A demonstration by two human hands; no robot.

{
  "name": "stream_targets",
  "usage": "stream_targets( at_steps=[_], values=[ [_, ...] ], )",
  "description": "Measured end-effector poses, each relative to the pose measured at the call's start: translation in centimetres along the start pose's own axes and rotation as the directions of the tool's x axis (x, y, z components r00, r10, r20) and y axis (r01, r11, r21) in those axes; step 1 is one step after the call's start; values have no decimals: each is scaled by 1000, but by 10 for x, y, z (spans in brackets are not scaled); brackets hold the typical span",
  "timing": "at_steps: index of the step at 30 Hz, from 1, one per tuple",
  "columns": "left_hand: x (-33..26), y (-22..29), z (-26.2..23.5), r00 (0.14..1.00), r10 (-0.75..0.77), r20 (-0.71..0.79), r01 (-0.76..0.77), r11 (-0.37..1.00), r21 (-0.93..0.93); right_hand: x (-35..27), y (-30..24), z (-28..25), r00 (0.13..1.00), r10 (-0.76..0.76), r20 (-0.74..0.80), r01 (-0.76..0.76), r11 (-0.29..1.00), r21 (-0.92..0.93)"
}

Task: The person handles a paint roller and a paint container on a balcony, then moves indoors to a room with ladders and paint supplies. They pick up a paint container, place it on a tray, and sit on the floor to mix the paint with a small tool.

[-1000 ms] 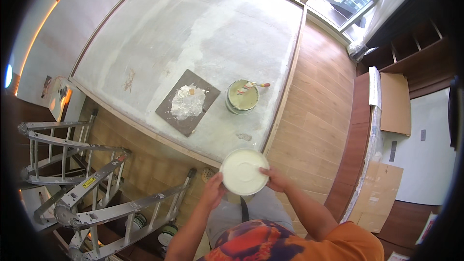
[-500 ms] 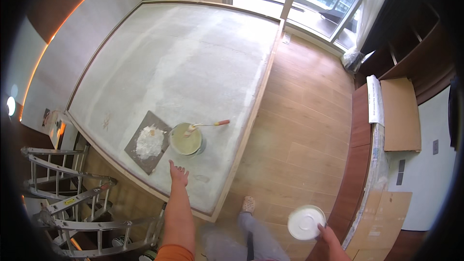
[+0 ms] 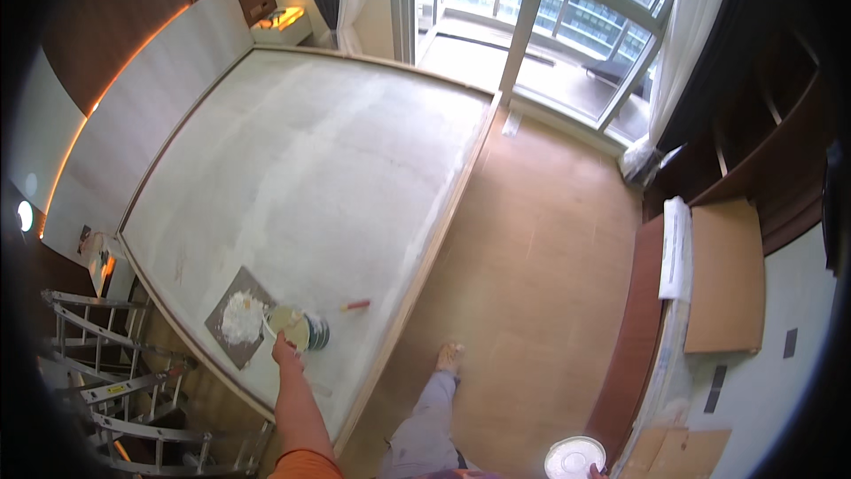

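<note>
My left hand is closed at the near rim of a paint bucket, which leans to the left so its dark green side shows. Pale greenish material fills its top. Just right of the bucket is a tool with a red handle; its other end is hard to make out. Left of the bucket, a heap of white powder lies on a dark square board. Down at the lower right, my right hand grips a round white lid by its edge.
The bucket and board stand on a wide grey platform with a raised wooden edge. A metal ladder is at the left. Cardboard and a wrapped roll line the right side. A glass door is at the far end.
My left hand has gone from open beside the bucket to closed on it, and the bucket now tilts left. The lid in my right hand sits lower in view. The whole view has shifted.
</note>
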State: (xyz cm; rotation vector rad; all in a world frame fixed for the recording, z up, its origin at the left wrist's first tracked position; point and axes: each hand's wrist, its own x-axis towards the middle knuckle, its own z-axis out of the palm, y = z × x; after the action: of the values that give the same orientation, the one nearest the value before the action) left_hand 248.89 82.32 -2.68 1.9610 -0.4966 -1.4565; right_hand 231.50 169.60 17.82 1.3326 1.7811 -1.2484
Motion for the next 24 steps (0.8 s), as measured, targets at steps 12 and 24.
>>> stream_targets(
  at_steps=[12, 24],
  values=[
    [-137, 76, 157, 983, 35, -178, -90, 946, -312, 121, -234, 0, 993, 107, -46, -104, 992, 74],
    [-291, 21, 387, 895, 13, -446, -175, 930, -324, 286, -775, 248, 924, -325, 202, 322, 946, 51]
  ],
)
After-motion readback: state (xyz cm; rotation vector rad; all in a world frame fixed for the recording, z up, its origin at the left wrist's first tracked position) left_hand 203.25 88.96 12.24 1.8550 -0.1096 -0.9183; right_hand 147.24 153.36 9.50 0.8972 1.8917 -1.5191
